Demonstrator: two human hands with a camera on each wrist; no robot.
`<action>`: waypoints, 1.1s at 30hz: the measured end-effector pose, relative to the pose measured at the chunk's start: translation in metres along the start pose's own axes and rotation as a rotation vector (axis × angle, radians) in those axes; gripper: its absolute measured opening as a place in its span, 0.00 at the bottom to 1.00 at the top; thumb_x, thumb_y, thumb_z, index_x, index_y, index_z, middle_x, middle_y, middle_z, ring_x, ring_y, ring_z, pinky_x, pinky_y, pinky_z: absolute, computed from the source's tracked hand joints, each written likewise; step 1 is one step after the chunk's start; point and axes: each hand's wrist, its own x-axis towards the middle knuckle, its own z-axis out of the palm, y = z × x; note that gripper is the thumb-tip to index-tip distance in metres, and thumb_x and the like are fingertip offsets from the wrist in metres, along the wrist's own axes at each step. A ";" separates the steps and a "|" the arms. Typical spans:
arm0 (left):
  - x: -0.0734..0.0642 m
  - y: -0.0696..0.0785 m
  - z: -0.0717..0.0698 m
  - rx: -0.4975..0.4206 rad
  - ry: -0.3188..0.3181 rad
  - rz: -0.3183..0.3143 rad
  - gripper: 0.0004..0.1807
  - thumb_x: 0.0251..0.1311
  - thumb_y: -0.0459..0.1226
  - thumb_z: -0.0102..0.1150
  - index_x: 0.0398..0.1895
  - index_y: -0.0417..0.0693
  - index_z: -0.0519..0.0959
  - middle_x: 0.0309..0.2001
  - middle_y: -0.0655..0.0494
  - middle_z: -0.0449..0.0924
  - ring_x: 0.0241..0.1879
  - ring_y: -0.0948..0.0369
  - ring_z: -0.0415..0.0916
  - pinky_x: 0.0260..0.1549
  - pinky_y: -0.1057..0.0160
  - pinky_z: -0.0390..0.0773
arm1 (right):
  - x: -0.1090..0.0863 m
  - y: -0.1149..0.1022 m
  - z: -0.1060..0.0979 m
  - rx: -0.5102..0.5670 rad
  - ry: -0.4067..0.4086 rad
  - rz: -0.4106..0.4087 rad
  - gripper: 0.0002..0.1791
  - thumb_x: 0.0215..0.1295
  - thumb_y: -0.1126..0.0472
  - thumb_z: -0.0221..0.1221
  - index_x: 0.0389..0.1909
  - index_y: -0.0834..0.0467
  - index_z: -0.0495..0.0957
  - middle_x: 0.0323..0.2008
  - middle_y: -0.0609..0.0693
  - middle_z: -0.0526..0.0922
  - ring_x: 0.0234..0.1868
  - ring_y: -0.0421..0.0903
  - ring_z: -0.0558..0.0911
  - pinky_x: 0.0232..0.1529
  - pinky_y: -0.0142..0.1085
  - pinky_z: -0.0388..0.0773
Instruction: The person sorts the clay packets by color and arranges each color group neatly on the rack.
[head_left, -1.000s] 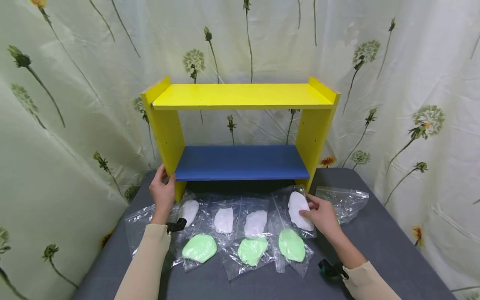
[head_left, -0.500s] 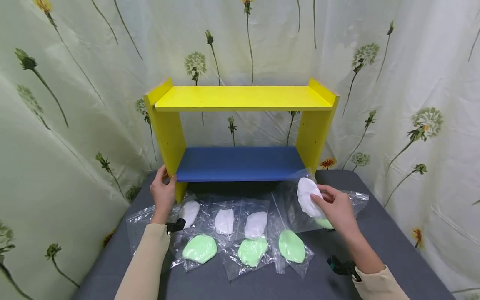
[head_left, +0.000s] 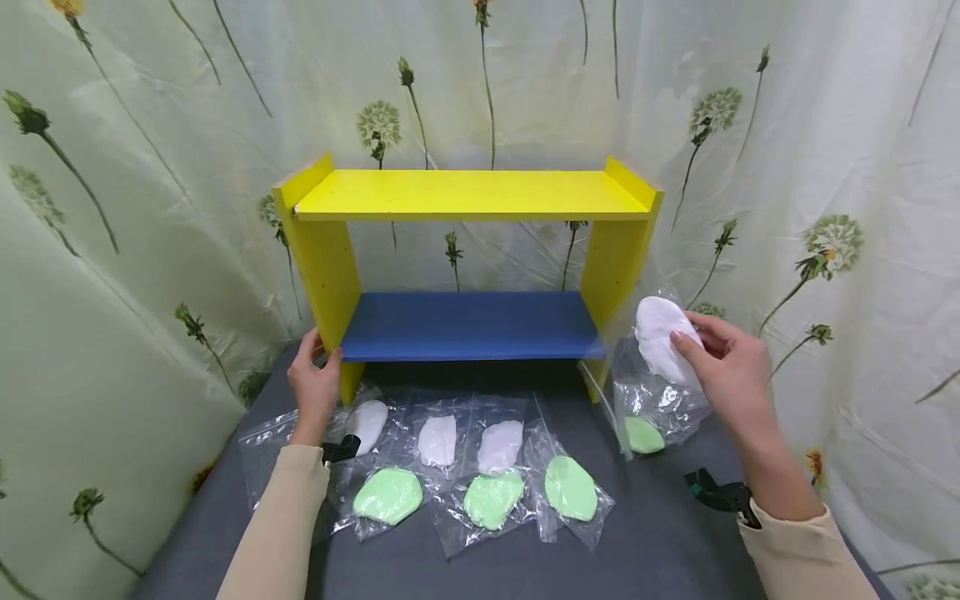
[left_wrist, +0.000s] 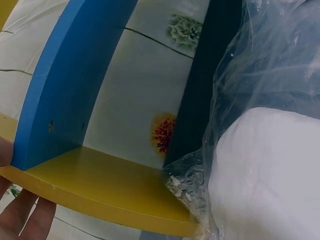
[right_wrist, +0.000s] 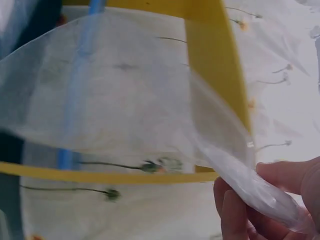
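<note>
My right hand (head_left: pixel 731 371) pinches a clear zip bag with a flat white lump (head_left: pixel 663 337) inside, between thumb and fingers. The bag is raised off the table, right of the shelf unit. In the right wrist view the bag's clear film (right_wrist: pixel 125 90) spreads across the shelf unit. My left hand (head_left: pixel 315 383) grips the left yellow side panel (left_wrist: pixel 105 192) of the shelf unit beside the blue shelf (head_left: pixel 472 325), thumb on the inner side and fingers outside.
Several zip bags lie before the shelf unit, with white lumps (head_left: pixel 437 441) in a back row and green lumps (head_left: pixel 387 496) in front. Another bag with a green lump (head_left: pixel 643 435) lies beyond the raised bag. The yellow top board (head_left: pixel 472 192) spans the unit; a flowered curtain (head_left: pixel 862 167) hangs behind.
My right hand has lifted the rightmost white-lump bag from the row and carried it up and to the right. The left hand has kept its grip on the side panel.
</note>
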 end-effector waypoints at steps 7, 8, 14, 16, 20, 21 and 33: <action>0.000 -0.004 -0.003 -0.002 0.013 0.005 0.25 0.55 0.33 0.60 0.53 0.70 0.73 0.47 0.57 0.76 0.47 0.58 0.73 0.41 0.51 0.76 | 0.024 -0.034 -0.028 0.002 0.067 -0.036 0.22 0.52 0.56 0.65 0.51 0.52 0.79 0.34 0.41 0.83 0.30 0.35 0.81 0.25 0.22 0.74; 0.000 -0.004 -0.003 0.000 0.012 0.006 0.24 0.55 0.33 0.60 0.53 0.69 0.73 0.47 0.56 0.76 0.47 0.57 0.74 0.40 0.50 0.76 | 0.028 -0.039 -0.033 0.003 0.087 -0.045 0.22 0.51 0.57 0.66 0.50 0.52 0.79 0.33 0.40 0.83 0.30 0.34 0.81 0.26 0.21 0.74; 0.001 -0.005 -0.001 0.002 -0.003 0.006 0.24 0.55 0.34 0.60 0.54 0.69 0.73 0.46 0.57 0.76 0.47 0.59 0.74 0.40 0.51 0.76 | 0.058 -0.068 -0.064 0.031 0.152 -0.055 0.21 0.50 0.60 0.66 0.49 0.53 0.79 0.31 0.37 0.82 0.30 0.33 0.80 0.28 0.19 0.73; 0.001 -0.005 -0.001 -0.003 -0.004 0.004 0.24 0.55 0.34 0.60 0.53 0.70 0.73 0.46 0.59 0.76 0.47 0.60 0.74 0.41 0.52 0.76 | 0.068 -0.076 -0.073 0.062 0.151 -0.048 0.21 0.50 0.61 0.66 0.49 0.54 0.80 0.32 0.39 0.82 0.30 0.34 0.80 0.28 0.19 0.73; 0.001 -0.006 -0.001 -0.004 -0.008 0.005 0.24 0.56 0.35 0.60 0.53 0.71 0.73 0.46 0.61 0.76 0.47 0.61 0.73 0.41 0.53 0.76 | 0.086 -0.087 -0.090 0.145 0.158 -0.005 0.22 0.49 0.61 0.67 0.49 0.54 0.79 0.35 0.43 0.82 0.32 0.37 0.80 0.27 0.20 0.74; 0.001 -0.006 -0.001 -0.006 -0.010 0.010 0.24 0.56 0.35 0.60 0.53 0.71 0.73 0.46 0.61 0.76 0.47 0.62 0.73 0.40 0.53 0.76 | 0.090 -0.090 -0.095 0.161 0.162 0.010 0.23 0.49 0.59 0.67 0.50 0.53 0.79 0.37 0.44 0.82 0.34 0.38 0.79 0.27 0.19 0.73; 0.003 -0.003 -0.003 0.020 -0.022 0.002 0.25 0.56 0.34 0.60 0.54 0.70 0.73 0.47 0.58 0.76 0.47 0.59 0.73 0.40 0.52 0.76 | 0.144 -0.125 -0.129 0.250 0.270 0.015 0.26 0.54 0.55 0.63 0.56 0.45 0.72 0.48 0.43 0.70 0.45 0.34 0.70 0.51 0.25 0.67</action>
